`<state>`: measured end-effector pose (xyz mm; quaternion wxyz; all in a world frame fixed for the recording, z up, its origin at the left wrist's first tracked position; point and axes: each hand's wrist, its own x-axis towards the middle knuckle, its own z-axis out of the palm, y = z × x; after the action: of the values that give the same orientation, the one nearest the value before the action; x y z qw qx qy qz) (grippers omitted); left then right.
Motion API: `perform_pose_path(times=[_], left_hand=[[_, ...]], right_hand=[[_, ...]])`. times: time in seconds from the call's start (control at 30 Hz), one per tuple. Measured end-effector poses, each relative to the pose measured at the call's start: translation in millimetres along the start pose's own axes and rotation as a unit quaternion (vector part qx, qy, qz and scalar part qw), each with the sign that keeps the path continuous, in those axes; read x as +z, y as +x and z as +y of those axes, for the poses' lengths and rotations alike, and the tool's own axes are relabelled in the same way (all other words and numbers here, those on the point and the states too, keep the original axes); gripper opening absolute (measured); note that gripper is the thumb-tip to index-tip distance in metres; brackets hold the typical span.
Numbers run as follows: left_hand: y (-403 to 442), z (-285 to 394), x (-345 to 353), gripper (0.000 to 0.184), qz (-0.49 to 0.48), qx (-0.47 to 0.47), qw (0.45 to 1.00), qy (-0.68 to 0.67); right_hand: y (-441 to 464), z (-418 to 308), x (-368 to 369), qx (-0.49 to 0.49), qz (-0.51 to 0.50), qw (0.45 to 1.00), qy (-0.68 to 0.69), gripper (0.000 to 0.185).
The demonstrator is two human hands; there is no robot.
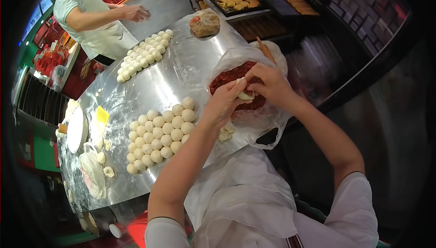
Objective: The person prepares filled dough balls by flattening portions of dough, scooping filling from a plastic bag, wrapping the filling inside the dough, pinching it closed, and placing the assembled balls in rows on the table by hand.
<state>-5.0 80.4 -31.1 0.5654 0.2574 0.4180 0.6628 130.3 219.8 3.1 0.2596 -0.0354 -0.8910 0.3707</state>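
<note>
Left hand (223, 101) and right hand (270, 84) are holding pale dough (245, 96) above dark red filling (222, 80).
Both hands are pinching it narrowly, over the open plastic bag (264, 123) at the table's (177, 76) edge. The dough is probably feeling light, soft and easily torn, so cupping it underneath and gripping gently by the rim is looking safest.

On the table (179, 73) before us, dough balls (157, 132) lie left of the bag (268, 127); filling (225, 74) sits in it; further balls (144, 61) lie behind them.
</note>
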Motion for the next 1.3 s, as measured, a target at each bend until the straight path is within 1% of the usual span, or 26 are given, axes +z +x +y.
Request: perform_pose_path(times=[0.03,0.1,0.13,0.2,0.23,0.3,0.4,0.43,0.5,0.53,0.6,0.63,0.7,0.73,0.77,0.83,0.87,0.93,0.97,1.03,1.07,1.13,1.17,1.23,1.27,1.3], left_hand=[[6.1,-2.8,1.0,0.038,0.0,-0.002,1.0,0.002],[14.0,-7.9,4.3,0.032,0.001,0.016,1.0,0.013],[15.2,-11.3,2.0,0.032,0.002,0.014,1.0,0.015],[18.1,-16.4,-2.7,0.025,0.05,0.039,0.997,0.045],[18.2,-16.9,-3.7,0.025,0.05,0.037,0.997,0.047],[19.4,-15.3,-4.2,0.018,0.067,0.027,0.997,0.011],[16.7,-11.0,-5.8,0.019,0.066,0.036,0.997,0.031],[15.2,-10.0,-6.6,0.019,0.066,0.036,0.997,0.031],[11.5,-7.4,-8.2,0.02,0.112,0.039,0.993,0.023],[10.9,-8.1,-9.9,0.02,0.112,0.041,0.993,0.023],[7.5,-7.9,-9.2,0.024,0.084,0.076,0.993,-0.025],[5.6,-6.4,-4.8,0.024,0.085,0.077,0.993,-0.026],[2.6,-4.2,8.3,0.029,0.038,0.059,0.984,-0.165],[1.7,-5.4,10.3,0.033,0.022,0.054,0.982,-0.177],[1.5,-8.3,10.7,0.033,0.022,0.055,0.982,-0.177],[0.5,-12.6,9.9,0.036,0.036,0.084,0.989,-0.114],[-0.8,-13.7,8.3,0.036,0.037,0.085,0.989,-0.114],[-5.6,-9.2,12.0,0.041,0.02,0.07,0.996,-0.06],[-9.1,-6.3,13.9,0.041,0.021,0.071,0.995,-0.06],[-20.1,9.6,22.0,0.046,0.021,0.035,0.997,0.065],[-19.2,7.5,17.1,0.046,0.025,0.038,0.997,0.067],[-15.7,1.3,11.0,0.047,-0.01,0.054,0.997,0.061],[-16.1,-2.8,8.0,0.047,-0.004,0.058,0.996,0.062],[-23.2,-1.0,17.0,0.047,0.016,0.036,0.999,0.016],[-27.1,-0.2,23.5,0.045,-0.012,0.06,0.996,-0.07],[-27.6,-2.8,21.6,0.045,-0.008,0.063,0.996,-0.069]], right_hand=[[-0.6,-2.0,3.1,0.001,0.003,1.0,0.002,0.018],[-3.3,-4.7,8.7,-0.021,0.031,0.995,-0.091,0.026],[-3.1,-3.2,8.1,-0.02,0.032,0.995,-0.089,0.026],[0.1,0.6,5.2,0.009,0.012,1.0,0.007,0.029],[0.2,0.5,3.8,0.009,0.014,1.0,0.009,0.029],[0.8,-0.3,-1.4,0.036,-0.012,0.999,0.01,0.027],[-3.0,7.8,-2.3,0.049,0.002,0.999,0.007,0.026],[-5.8,11.2,-1.8,0.049,0.001,0.999,0.007,0.026],[-10.3,13.2,-1.0,0.026,0.028,0.999,-0.014,0.026],[-12.0,11.1,-1.9,0.024,0.028,0.999,-0.015,0.026],[-16.6,3.5,-2.4,0.099,-0.017,0.995,-0.025,0.044],[-19.4,6.3,2.2,0.098,-0.018,0.995,-0.026,0.044],[-24.8,13.9,13.2,0.01,-0.023,0.988,-0.151,0.068],[-25.4,13.9,15.8,0.052,-0.061,0.988,-0.129,0.077],[-24.9,13.2,17.5,0.052,-0.062,0.988,-0.13,0.077],[-20.6,7.1,19.7,-0.01,-0.005,0.992,-0.126,0.073],[-19.2,3.0,21.2,-0.011,-0.007,0.992,-0.125,0.073],[-18.5,-6.0,22.0,0.041,-0.017,0.998,-0.044,0.067],[-18.4,-9.3,20.6,0.039,-0.018,0.998,-0.044,0.067],[-16.0,-15.6,18.6,0.076,-0.027,0.996,0.024,0.056],[-16.3,-19.6,20.2,0.071,-0.029,0.997,0.026,0.056],[-17.7,-26.4,24.8,0.09,0.009,0.99,0.112,0.04],[-15.7,-26.1,27.0,0.086,0.005,0.99,0.116,0.04],[-14.4,-23.7,31.6,0.056,0.068,0.991,0.102,0.028],[-12.1,-21.0,31.8,0.031,0.076,0.993,0.082,0.024],[-10.8,-21.5,31.0,0.028,0.075,0.993,0.085,0.024]])
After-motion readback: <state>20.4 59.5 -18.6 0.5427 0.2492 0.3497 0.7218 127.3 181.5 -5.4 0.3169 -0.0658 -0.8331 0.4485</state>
